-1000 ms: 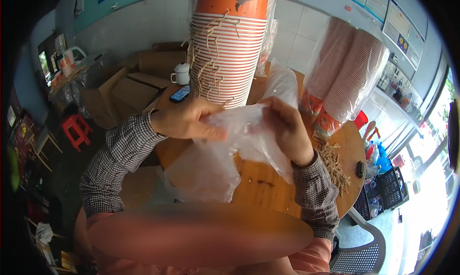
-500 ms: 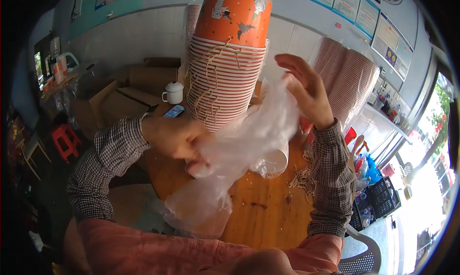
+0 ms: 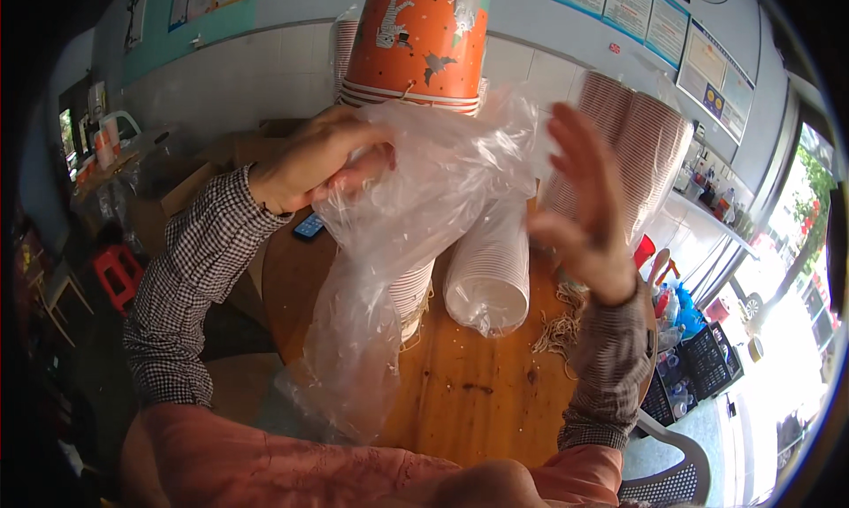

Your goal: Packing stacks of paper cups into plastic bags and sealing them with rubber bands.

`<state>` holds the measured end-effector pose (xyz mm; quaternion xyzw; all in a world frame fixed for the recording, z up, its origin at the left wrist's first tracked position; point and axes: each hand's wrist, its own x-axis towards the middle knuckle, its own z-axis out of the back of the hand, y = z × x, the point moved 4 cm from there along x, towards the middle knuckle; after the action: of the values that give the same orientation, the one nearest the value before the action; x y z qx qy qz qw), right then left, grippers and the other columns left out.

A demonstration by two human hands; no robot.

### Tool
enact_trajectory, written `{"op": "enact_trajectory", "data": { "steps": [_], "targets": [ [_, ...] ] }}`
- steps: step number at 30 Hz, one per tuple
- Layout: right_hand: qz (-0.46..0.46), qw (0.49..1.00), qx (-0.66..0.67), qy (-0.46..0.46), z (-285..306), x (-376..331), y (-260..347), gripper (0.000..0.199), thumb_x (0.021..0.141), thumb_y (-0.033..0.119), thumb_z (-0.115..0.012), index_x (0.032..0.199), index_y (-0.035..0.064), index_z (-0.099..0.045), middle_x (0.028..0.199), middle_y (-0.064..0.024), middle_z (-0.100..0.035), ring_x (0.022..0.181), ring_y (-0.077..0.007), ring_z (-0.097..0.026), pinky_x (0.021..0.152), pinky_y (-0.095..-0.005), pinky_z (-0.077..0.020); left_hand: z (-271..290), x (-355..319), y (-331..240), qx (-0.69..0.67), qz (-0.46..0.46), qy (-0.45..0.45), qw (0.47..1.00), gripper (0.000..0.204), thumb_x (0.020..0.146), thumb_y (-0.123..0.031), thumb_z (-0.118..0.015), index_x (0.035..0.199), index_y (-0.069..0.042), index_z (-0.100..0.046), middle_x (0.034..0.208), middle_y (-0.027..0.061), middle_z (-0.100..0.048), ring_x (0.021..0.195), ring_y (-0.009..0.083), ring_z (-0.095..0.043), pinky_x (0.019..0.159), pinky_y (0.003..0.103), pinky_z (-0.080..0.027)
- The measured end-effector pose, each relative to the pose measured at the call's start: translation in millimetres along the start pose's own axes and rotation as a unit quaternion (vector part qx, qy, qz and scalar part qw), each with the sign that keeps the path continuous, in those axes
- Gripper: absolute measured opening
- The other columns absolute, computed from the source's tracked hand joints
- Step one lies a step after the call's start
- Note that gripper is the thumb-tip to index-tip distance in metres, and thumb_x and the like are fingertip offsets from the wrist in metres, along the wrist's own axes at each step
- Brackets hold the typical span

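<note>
A crumpled clear plastic bag (image 3: 354,305) hangs in front of me over the wooden table, its top spread toward the right. My left hand (image 3: 332,159) is closed, gripping the bag near its upper left. Right of the bag, my right hand (image 3: 588,212) is raised, slightly blurred, fingers stretched and thumb apart, holding nothing. Behind the bag stands a tall stack of paper buckets (image 3: 420,48), the top one orange with animal figures; the bag hides much of its lower part. A plastic-wrapped stack of white cups (image 3: 488,296) lies between my hands, its open end toward me.
Pale string (image 3: 559,327) lies bunched on the table's (image 3: 478,411) right side. A phone (image 3: 309,227) is by my left forearm. Bagged stacks of striped buckets (image 3: 628,145) stand back right. Cardboard boxes (image 3: 190,190), a red stool (image 3: 118,278) and a black crate (image 3: 707,366) are around.
My left hand has risen with the bag. My right hand has let go of the bag and moved right and down. The bag now spreads across the bucket stack, uncovering more of the white cups.
</note>
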<state>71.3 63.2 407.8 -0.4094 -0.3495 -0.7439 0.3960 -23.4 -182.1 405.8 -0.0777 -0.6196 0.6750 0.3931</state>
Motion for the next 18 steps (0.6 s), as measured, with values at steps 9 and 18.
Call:
{"op": "enact_trajectory", "data": {
  "steps": [9,18],
  "targets": [
    [-0.235,0.769,0.529,0.272,-22.2,11.1,-27.5,0.014,0.086,0.007,-0.057,0.092,-0.0031,-0.065,0.068,-0.0006,-0.056,0.072,-0.0105,-0.056,0.065,-0.0215,-0.0428,8.3,9.8,-19.7,0.323,-0.061,0.180,0.927,0.029,0.095,-0.019,-0.051,0.079,0.000,-0.066,0.053,0.0017,-0.053,0.039,0.0049,-0.041,0.038,0.021,-0.033],
    [-0.124,0.912,0.376,0.110,8.2,141.6,-63.6,0.034,0.093,0.023,-0.055,0.122,0.0045,-0.055,0.073,0.0015,-0.053,0.063,-0.0055,-0.055,0.051,-0.0204,-0.0453,122.3,55.6,-12.6,-0.019,-0.100,0.138,0.985,0.027,0.091,-0.022,-0.056,0.108,-0.002,-0.061,0.095,0.0068,-0.064,0.075,0.0096,-0.059,0.066,0.026,-0.049]
  ]
}}
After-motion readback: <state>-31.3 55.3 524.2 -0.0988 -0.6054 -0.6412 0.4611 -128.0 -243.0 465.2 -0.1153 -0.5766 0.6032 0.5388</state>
